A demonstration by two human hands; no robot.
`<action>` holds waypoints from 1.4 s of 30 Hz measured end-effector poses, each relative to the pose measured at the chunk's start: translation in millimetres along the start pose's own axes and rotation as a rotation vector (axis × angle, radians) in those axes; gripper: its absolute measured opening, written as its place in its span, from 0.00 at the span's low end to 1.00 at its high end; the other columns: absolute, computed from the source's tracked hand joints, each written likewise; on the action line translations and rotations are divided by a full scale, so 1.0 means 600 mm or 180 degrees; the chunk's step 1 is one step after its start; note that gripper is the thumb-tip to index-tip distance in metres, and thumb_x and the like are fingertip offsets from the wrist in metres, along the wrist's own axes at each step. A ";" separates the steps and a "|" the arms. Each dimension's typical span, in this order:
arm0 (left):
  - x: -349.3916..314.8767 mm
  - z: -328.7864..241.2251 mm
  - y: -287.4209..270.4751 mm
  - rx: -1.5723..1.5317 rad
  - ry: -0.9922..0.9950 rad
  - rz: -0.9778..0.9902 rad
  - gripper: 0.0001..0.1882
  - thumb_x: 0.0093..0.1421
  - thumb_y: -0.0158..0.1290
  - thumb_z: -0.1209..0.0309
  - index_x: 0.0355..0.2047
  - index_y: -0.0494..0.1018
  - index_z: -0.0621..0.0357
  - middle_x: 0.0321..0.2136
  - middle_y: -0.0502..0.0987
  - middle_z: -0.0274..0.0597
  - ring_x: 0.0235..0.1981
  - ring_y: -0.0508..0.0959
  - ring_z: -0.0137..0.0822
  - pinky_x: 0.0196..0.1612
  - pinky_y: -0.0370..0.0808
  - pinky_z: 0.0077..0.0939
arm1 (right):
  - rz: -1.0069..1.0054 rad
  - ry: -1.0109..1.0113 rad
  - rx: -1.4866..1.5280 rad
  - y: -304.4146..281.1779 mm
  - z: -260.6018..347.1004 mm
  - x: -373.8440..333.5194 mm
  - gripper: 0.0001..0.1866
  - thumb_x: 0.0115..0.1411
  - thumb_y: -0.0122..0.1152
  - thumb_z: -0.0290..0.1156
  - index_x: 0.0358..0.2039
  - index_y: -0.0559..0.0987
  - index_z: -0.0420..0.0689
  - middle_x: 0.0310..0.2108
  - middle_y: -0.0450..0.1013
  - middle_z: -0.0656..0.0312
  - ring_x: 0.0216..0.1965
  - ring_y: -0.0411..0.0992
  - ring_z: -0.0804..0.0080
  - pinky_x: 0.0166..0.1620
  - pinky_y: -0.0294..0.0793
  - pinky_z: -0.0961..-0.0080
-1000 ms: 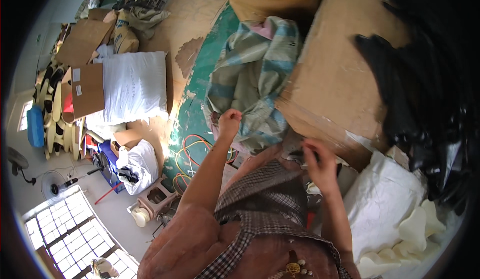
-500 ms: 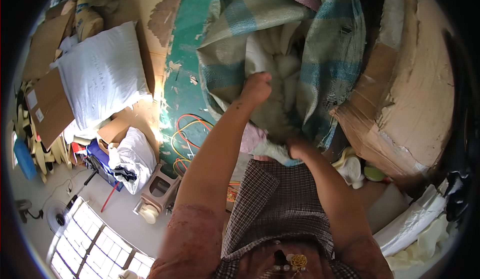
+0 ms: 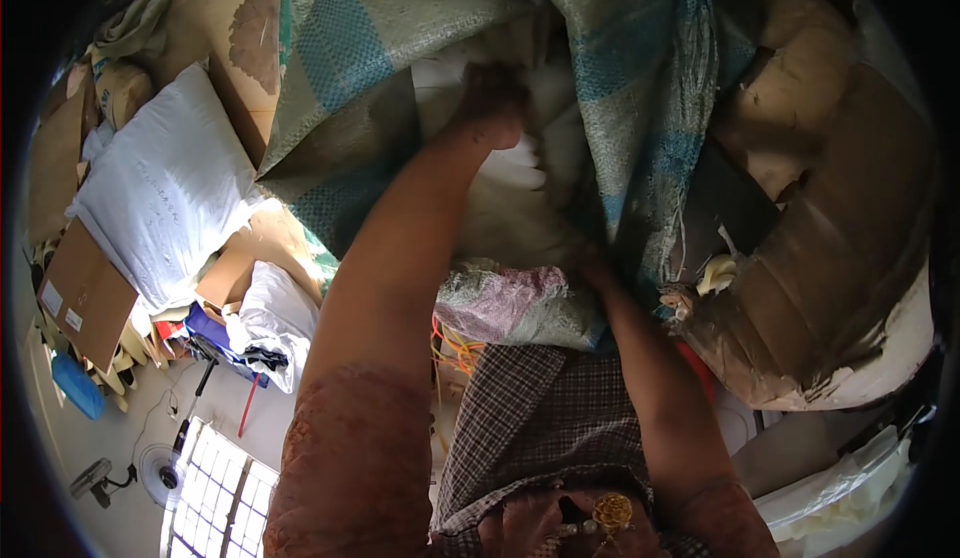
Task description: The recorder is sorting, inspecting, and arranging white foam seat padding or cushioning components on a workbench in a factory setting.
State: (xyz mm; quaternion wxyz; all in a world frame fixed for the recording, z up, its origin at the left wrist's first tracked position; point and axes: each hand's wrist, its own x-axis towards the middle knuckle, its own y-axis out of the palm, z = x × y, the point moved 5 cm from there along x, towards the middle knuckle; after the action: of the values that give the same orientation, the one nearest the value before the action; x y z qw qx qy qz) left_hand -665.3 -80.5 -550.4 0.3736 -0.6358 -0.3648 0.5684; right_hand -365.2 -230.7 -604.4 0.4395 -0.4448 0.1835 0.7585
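A large woven plastic sack (image 3: 345,33), grey-green with blue bands, gapes in front of me, its near rim folded out in pink and white over my checked apron (image 3: 565,413). Inside lie several smooth white pieces (image 3: 515,165), partly in shadow. My left hand (image 3: 490,108) reaches into the mouth, closed among these pieces; its fingertips are dark, so what it grips is hidden. At the near right of the rim, my right hand (image 3: 590,270) is closed on the sack, fingers mostly in shadow.
Right of the sack stands a large crumpled cardboard carton (image 3: 820,258). To the left lie a stuffed white sack (image 3: 165,188), a cardboard piece (image 3: 85,293) and a smaller white bag (image 3: 275,313). A fan (image 3: 160,471) and orange-yellow cords (image 3: 460,348) are nearer me.
My left hand has gone further into the sack. The sack's mouth now sits closer and spreads wider to the left, hiding most of the green floor. My right hand stays at the near rim.
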 end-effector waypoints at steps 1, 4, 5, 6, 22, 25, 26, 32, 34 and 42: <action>-0.006 -0.005 -0.002 -0.0006 0.0006 0.0028 0.15 0.40 0.55 0.67 0.32 0.77 0.54 0.35 0.77 0.43 0.42 0.75 0.45 0.49 0.66 0.41 | 0.0079 0.0251 0.0320 -0.005 -0.026 -0.001 0.26 0.55 0.59 0.45 0.50 0.72 0.44 0.46 0.74 0.56 0.47 0.72 0.60 0.49 0.73 0.68; -0.004 -0.021 -0.028 -0.0262 0.0345 0.0771 0.20 0.37 0.58 0.65 0.34 0.76 0.53 0.35 0.76 0.41 0.43 0.73 0.44 0.52 0.60 0.41 | 0.0273 0.0946 0.1305 0.008 -0.080 0.004 0.26 0.55 0.60 0.47 0.50 0.72 0.45 0.46 0.73 0.57 0.47 0.72 0.62 0.49 0.73 0.69; 0.001 -0.031 -0.027 -0.0095 0.0544 0.1292 0.23 0.35 0.60 0.64 0.36 0.76 0.52 0.36 0.76 0.41 0.44 0.73 0.43 0.52 0.61 0.42 | 0.0311 0.1185 0.1623 0.006 -0.094 0.005 0.26 0.54 0.60 0.47 0.50 0.72 0.45 0.47 0.73 0.58 0.47 0.72 0.62 0.49 0.73 0.69; 0.004 -0.042 -0.025 0.0074 0.0753 0.1798 0.26 0.33 0.62 0.63 0.38 0.75 0.51 0.36 0.76 0.41 0.45 0.72 0.43 0.53 0.61 0.42 | 0.0334 0.1417 0.1938 0.018 -0.106 0.012 0.27 0.54 0.61 0.48 0.50 0.73 0.45 0.47 0.73 0.58 0.47 0.72 0.63 0.49 0.73 0.69; -0.050 -0.022 -0.046 0.0308 0.1029 0.1763 0.22 0.39 0.61 0.67 0.39 0.76 0.41 0.44 0.75 0.36 0.51 0.69 0.37 0.57 0.60 0.39 | 0.1163 0.2532 0.1853 0.032 0.016 -0.116 0.31 0.50 0.67 0.49 0.50 0.70 0.48 0.43 0.73 0.59 0.38 0.74 0.64 0.32 0.77 0.70; -0.066 -0.017 -0.050 0.0461 0.1099 0.1764 0.20 0.41 0.60 0.67 0.38 0.77 0.40 0.45 0.74 0.35 0.52 0.69 0.36 0.57 0.60 0.38 | 0.1009 0.2842 0.1626 0.042 0.003 -0.125 0.31 0.49 0.68 0.48 0.50 0.70 0.46 0.41 0.73 0.59 0.36 0.74 0.64 0.29 0.77 0.71; -0.061 -0.014 -0.056 0.0493 0.1112 0.1768 0.20 0.41 0.60 0.67 0.38 0.77 0.40 0.45 0.74 0.35 0.52 0.69 0.36 0.57 0.60 0.38 | 0.0906 0.2893 0.1895 0.054 0.001 -0.124 0.31 0.48 0.69 0.47 0.50 0.70 0.47 0.40 0.73 0.59 0.34 0.74 0.64 0.27 0.76 0.71; -0.048 -0.020 -0.115 0.0645 0.1070 0.2437 0.29 0.34 0.66 0.69 0.41 0.72 0.43 0.42 0.71 0.34 0.50 0.68 0.38 0.49 0.67 0.37 | 0.0515 0.1651 0.0927 0.029 0.009 -0.123 0.30 0.49 0.66 0.41 0.51 0.69 0.46 0.42 0.72 0.57 0.39 0.73 0.61 0.35 0.76 0.68; -0.080 -0.008 -0.179 0.0182 0.1062 0.1735 0.25 0.36 0.62 0.74 0.39 0.71 0.48 0.40 0.71 0.36 0.47 0.70 0.41 0.47 0.68 0.38 | 0.0301 0.0811 -0.0412 0.009 0.072 -0.153 0.31 0.51 0.63 0.39 0.54 0.68 0.43 0.45 0.71 0.54 0.45 0.71 0.61 0.43 0.74 0.69; -0.300 -0.028 -0.403 -0.1459 0.0986 -0.0563 0.20 0.39 0.57 0.73 0.37 0.70 0.52 0.37 0.69 0.41 0.37 0.69 0.47 0.40 0.68 0.38 | -0.0617 -0.2616 -0.2015 -0.092 0.560 -0.436 0.30 0.34 0.66 0.23 0.44 0.72 0.44 0.37 0.66 0.52 0.36 0.67 0.51 0.37 0.71 0.60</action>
State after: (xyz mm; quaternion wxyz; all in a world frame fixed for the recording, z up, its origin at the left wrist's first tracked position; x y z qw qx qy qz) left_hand -673.9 -131.5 -252.9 0.3196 -0.7486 -0.4763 0.3325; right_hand -435.0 -107.4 -199.4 0.3875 -0.2367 -0.2841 0.8445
